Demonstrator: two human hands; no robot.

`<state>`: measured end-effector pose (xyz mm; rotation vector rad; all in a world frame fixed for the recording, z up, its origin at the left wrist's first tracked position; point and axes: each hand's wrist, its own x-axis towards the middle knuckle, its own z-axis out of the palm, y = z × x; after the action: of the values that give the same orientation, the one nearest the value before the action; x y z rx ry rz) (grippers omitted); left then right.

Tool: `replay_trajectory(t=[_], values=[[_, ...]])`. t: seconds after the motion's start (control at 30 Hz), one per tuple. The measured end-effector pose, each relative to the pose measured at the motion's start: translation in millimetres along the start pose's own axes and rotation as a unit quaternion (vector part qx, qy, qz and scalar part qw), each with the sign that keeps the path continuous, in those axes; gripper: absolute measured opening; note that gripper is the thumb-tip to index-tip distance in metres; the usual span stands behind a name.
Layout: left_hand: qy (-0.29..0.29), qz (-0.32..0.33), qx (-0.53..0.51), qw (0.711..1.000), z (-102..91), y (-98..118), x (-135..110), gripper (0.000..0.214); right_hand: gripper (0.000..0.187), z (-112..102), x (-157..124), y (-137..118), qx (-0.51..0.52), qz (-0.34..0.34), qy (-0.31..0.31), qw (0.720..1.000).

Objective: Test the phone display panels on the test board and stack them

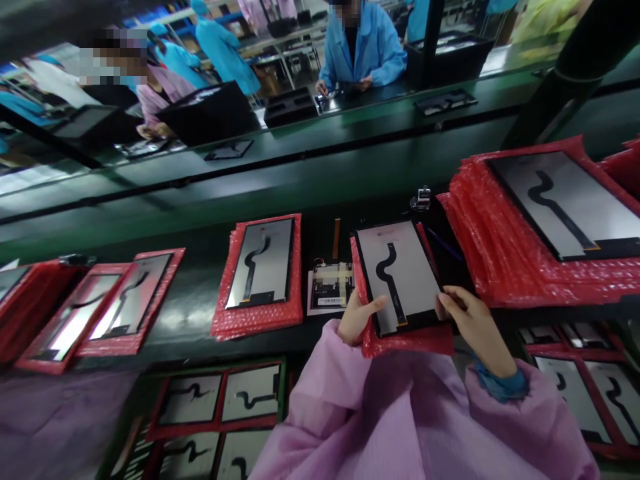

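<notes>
Close in front of me is a display panel (415, 280) with a silver back and a curved black flex cable. A red bubble-wrap sheet (405, 343) lies under it. My left hand (359, 315) grips the panel's left edge together with the wrap, its thumb on the silver back. Around the lower right edge of the panel, the fingers of my right hand (469, 319) are closed. Just left of the panel sits a circuit board with tape (330, 285). An orange flex strip (337, 238) lies behind that board.
Stacks of panels on red bubble wrap stand at left (260, 270) and right (500, 247). Below the bench edge are trays of panels (250, 393). A small metal part (423, 199) lies behind. Across the green barrier (300, 177), co-workers sit at another bench.
</notes>
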<state>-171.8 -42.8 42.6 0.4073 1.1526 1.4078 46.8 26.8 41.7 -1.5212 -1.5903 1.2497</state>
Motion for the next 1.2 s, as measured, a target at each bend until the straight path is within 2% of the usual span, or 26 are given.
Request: replay_trajectory(t=[0.07,0.13,0.2,0.27,0.33,0.4,0.47,0.5,0.57,0.67,0.8,0.93,1.0,1.1,1.2], values=[[-0.015,0.017,0.035,0.999,-1.2,0,1,0.060,0.049,-4,4,-4,0.060,0.051,-0.026,0.997],[-0.022,0.048,0.113,0.992,-3.5,-3,1,0.059,0.048,-6,6,-6,0.107,0.078,-0.020,0.991],[0.025,0.099,0.226,0.969,-7.2,-8,-3,0.058,0.048,-9,8,-7,0.135,0.096,0.003,0.986],[0.112,0.180,0.349,0.913,-12.7,-15,-11,0.057,0.048,-11,9,-7,0.149,0.105,0.028,0.983],[0.158,0.275,0.461,0.829,-19.5,-25,-22,0.053,0.049,-15,9,-7,0.149,0.104,0.044,0.982],[0.111,0.341,0.565,0.743,-26.9,-34,-33,0.051,0.046,-19,8,-9,0.132,0.098,0.050,0.985],[0.040,0.362,0.643,0.673,-33.4,-42,-40,0.056,0.041,-23,6,-13,0.106,0.084,0.045,0.990],[0.019,0.361,0.671,0.648,-35.7,-45,-41,0.061,0.039,-24,4,-14,0.098,0.076,0.041,0.991],[0.015,0.356,0.706,0.612,-38.1,-51,-41,0.069,0.038,-24,2,-13,0.097,0.066,0.035,0.992],[0.037,0.346,0.725,0.594,-36.3,-54,-36,0.074,0.036,-19,2,-6,0.121,0.059,0.037,0.990],[0.051,0.341,0.723,0.598,-31.9,-50,-28,0.072,0.034,-19,11,-2,0.152,0.056,0.034,0.986],[0.038,0.347,0.725,0.594,-31.9,-43,-28,0.062,0.037,-31,22,-21,0.192,0.061,0.048,0.978],[0.038,0.353,0.728,0.587,-32.0,-41,-31,0.066,0.039,-36,24,-36,0.201,0.060,0.042,0.977],[-0.011,0.381,0.723,0.576,-31.1,-40,-36,0.079,0.041,-38,21,-54,0.203,0.048,0.042,0.977],[-0.074,0.404,0.723,0.555,-29.4,-44,-37,0.070,0.043,-33,13,-59,0.210,0.055,0.048,0.975]])
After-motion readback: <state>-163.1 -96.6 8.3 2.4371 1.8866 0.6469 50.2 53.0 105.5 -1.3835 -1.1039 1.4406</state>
